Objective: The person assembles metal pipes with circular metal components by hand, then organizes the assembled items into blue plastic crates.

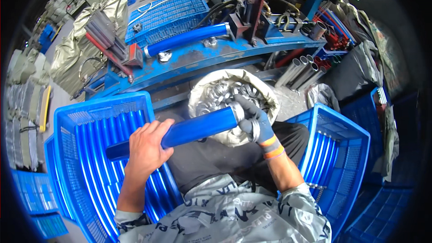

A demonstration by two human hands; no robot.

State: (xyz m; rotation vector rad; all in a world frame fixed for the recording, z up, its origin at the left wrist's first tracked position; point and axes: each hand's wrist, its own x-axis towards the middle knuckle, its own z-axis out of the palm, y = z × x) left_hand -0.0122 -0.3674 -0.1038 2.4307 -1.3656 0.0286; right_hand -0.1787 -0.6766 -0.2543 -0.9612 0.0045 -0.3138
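Note:
My left hand, bare, wraps round a shiny blue tube that slants up to the right over my lap. At the tube's right end sits a silver metal ring. My right hand, in a grey glove with an orange cuff, has its fingers closed about that ring. A second silver ring is at the lower fingers of this hand. Just behind the tube stands a whitish sack with its top rolled down, holding many similar rings.
Blue crates of blue tubes flank me, one left and one right. Ahead is a blue metal bench with clamps, a red upright and another blue tube across it. Bare metal tubes stand at its right.

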